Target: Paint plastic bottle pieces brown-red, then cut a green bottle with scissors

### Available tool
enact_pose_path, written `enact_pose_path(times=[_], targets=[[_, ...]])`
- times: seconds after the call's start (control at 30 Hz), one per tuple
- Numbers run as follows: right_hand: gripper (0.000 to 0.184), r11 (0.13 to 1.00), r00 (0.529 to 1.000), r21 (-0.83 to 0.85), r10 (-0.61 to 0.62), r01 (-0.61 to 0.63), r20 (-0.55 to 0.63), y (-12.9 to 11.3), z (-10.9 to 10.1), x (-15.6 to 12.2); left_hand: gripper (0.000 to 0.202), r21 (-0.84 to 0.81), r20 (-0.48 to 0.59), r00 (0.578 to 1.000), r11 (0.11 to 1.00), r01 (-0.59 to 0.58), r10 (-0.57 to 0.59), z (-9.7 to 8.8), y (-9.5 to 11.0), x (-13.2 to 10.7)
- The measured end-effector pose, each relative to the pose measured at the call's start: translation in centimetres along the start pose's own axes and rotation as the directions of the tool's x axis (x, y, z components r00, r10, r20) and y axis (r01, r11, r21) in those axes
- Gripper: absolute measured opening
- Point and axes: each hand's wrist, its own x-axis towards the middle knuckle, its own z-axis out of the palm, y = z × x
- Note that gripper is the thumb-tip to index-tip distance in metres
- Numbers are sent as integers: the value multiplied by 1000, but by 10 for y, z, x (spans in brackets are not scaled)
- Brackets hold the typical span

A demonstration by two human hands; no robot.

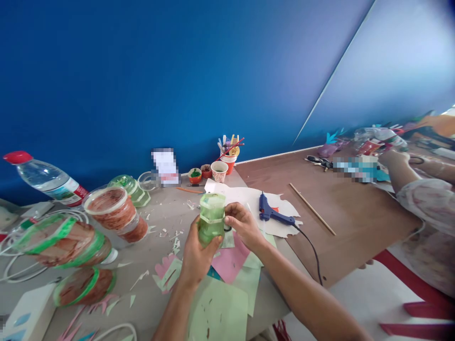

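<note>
My left hand (196, 255) is wrapped round the lower part of a green clear plastic cup (212, 214), held up over the table. My right hand (241, 222) grips the cup's right side with closed fingers. Under my hands lie sheets of pale green paper (220, 308) and pink paper (229, 263).
A blue glue gun (272, 213) with a black cord lies on white paper right of my hands. Cut plastic containers (113, 210) and a water bottle (50, 180) stand at left. Small cups with pens (229, 158) stand by the wall. A wooden stick (313, 208) lies on the brown table; another person's arm (401, 173) is at right.
</note>
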Motion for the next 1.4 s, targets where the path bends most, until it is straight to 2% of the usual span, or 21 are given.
enact_pose_path(times=[0.1,0.17,0.3,0.4,0.47,0.53,0.57,0.6,0.67,0.73,0.77,0.83,0.9,1.0,1.1,1.23,1.4], targets=[[35,999,1000,45,23,-23,7,0,-2,3,61,-5,26,1000,1000,-5,5,-1,2,0],[31,999,1000,18,27,-27,1,2,-4,4,59,6,55,998,1000,17,-17,-3,2,0],[18,973,997,-228,-53,39,-57,2,-5,1,57,31,92,995,999,30,-33,-5,-2,3],[8,862,982,-495,-171,109,-83,-3,-2,-5,60,165,47,999,986,-10,3,-6,-7,2],[8,758,975,-634,-219,154,-25,-8,0,-7,63,304,-22,997,951,-62,72,-5,-9,1],[16,698,974,-693,-225,182,30,-11,0,-8,65,383,-68,988,918,-100,136,-4,-9,0],[19,702,976,-691,-214,176,31,-12,0,-7,65,370,-72,988,924,-98,134,-4,-7,0],[20,734,982,-661,-188,155,22,-13,0,-7,65,316,-62,993,946,-75,100,-4,-5,0],[19,866,996,-494,-89,82,10,-13,-2,-5,61,115,17,999,993,27,-29,-5,0,0],[19,980,999,-198,32,-25,32,-13,-3,-5,53,-139,149,976,973,182,-162,-7,5,1],[19,996,995,-38,82,-80,54,-13,-3,-5,49,-248,213,954,932,264,-213,-9,6,1],[24,958,984,233,145,-165,100,-15,-3,-7,44,-412,308,908,820,398,-286,-12,6,2],[28,880,974,424,168,-216,149,-18,-3,-9,43,-523,391,862,693,497,-324,-12,3,2],[32,759,963,595,176,-265,204,-23,-1,-11,48,-641,485,832,537,548,-270,-7,-1,-2],[34,685,959,673,168,-280,228,-25,2,-11,48,-709,520,834,452,542,-186,1,0,-7],[34,625,960,729,165,-281,228,-25,6,-12,51,-751,505,852,417,511,-134,8,6,-10],[28,541,971,813,207,-215,119,-21,5,-6,42,-819,477,877,329,470,-64,3,7,-12]])
